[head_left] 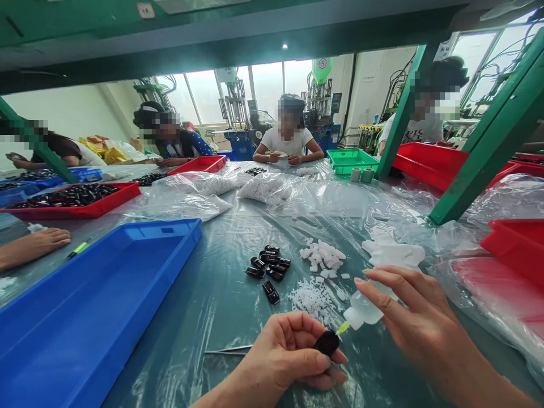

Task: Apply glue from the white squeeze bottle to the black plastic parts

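My left hand (289, 354) pinches a small black plastic part (327, 342) between thumb and fingers, low in the middle. My right hand (419, 323) holds a small clear squeeze bottle (363, 311) whose yellow-green nozzle (342, 327) touches the black part. Just beyond lie a cluster of several more black parts (268, 265), a little heap of white plastic pieces (323, 256) and a scatter of tiny white bits (312, 297). Metal tweezers (227, 351) lie on the table left of my left hand.
A blue tray (85, 317) stands at the left, red trays (516, 243) at the right and a red tray of black parts (68, 201) at far left. Another person's hand (36, 243) rests at the left edge. Several people sit across the plastic-covered table (238, 226). Green frame legs (484, 141) slant at right.
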### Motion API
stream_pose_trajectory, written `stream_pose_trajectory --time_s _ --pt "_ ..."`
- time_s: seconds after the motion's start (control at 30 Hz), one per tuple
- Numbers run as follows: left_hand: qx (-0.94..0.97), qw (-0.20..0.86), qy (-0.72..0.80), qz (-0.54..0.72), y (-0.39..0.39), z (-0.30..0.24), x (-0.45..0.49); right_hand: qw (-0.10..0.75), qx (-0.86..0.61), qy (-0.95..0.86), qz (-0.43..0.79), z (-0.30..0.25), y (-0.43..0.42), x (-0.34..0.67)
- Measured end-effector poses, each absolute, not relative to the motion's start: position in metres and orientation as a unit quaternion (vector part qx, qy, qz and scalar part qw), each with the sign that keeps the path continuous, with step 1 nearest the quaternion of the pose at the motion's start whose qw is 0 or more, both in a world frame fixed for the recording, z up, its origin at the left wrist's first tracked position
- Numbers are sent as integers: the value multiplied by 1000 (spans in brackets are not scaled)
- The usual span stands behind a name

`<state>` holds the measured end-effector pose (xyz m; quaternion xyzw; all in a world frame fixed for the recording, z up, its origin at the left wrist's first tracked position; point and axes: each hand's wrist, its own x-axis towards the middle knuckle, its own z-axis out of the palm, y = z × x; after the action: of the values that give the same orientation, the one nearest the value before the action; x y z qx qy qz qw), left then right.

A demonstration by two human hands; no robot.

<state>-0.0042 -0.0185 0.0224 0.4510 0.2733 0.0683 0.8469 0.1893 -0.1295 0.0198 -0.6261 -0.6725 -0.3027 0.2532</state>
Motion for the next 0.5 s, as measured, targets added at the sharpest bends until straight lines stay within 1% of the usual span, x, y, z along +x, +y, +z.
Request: stream_pose_trajectory --time_s 0.5 --pt "455 844 279 50 -20 23 -3 272 -600 -702 -269 22 -132 192"
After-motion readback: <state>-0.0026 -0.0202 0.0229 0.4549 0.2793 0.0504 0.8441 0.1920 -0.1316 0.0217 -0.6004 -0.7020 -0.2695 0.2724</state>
